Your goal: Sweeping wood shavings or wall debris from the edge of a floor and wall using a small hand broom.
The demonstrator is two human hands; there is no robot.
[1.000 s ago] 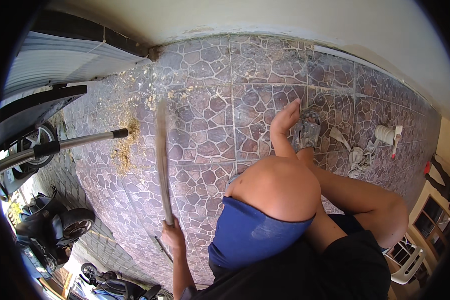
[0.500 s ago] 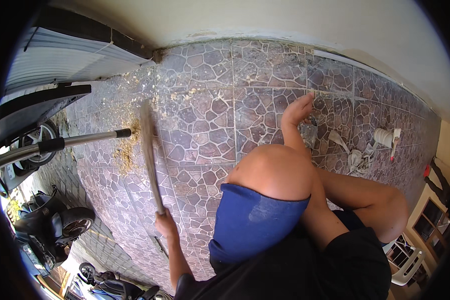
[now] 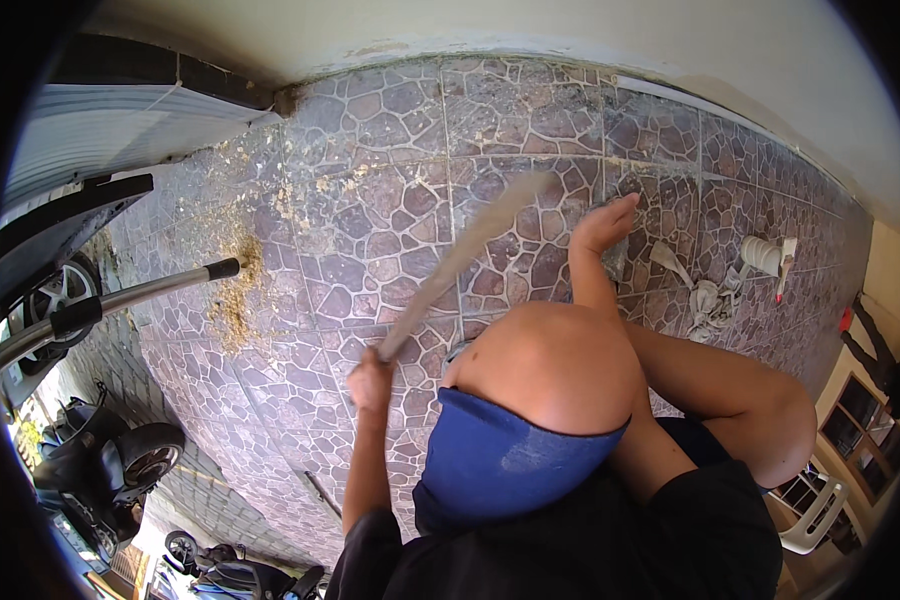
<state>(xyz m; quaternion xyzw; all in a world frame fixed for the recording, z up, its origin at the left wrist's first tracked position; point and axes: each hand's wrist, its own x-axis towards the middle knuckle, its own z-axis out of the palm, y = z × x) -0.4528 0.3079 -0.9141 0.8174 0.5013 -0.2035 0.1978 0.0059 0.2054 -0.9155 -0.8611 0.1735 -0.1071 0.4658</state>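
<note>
My left hand point(image 3: 370, 382) is closed round the near end of a long, pale brown broom point(image 3: 460, 262). The broom is smeared by motion and slants up and to the right over the stone-patterned floor tiles. Crumbly yellowish debris point(image 3: 235, 300) is spread on the tiles to its left, with lighter flakes further up. My right arm passes behind my bent knee. Beyond the knee, my right hand point(image 3: 602, 224) hovers low over the floor with fingers stretched out, and I see nothing in it. Something greyish point(image 3: 615, 265) lies partly hidden behind its wrist.
A crumpled pale cloth point(image 3: 712, 308), a whitish roll point(image 3: 760, 254) and a brush point(image 3: 786, 268) lie on the right. A metal pole point(image 3: 120, 303) with a black tip reaches in from the left. Motorbikes point(image 3: 105, 455) stand lower left. A wall point(image 3: 530, 35) runs along the far side.
The broom has swung from beside the yellowish debris to the right, toward my right hand. My left hand has moved up and right with it. My right hand has barely shifted.
</note>
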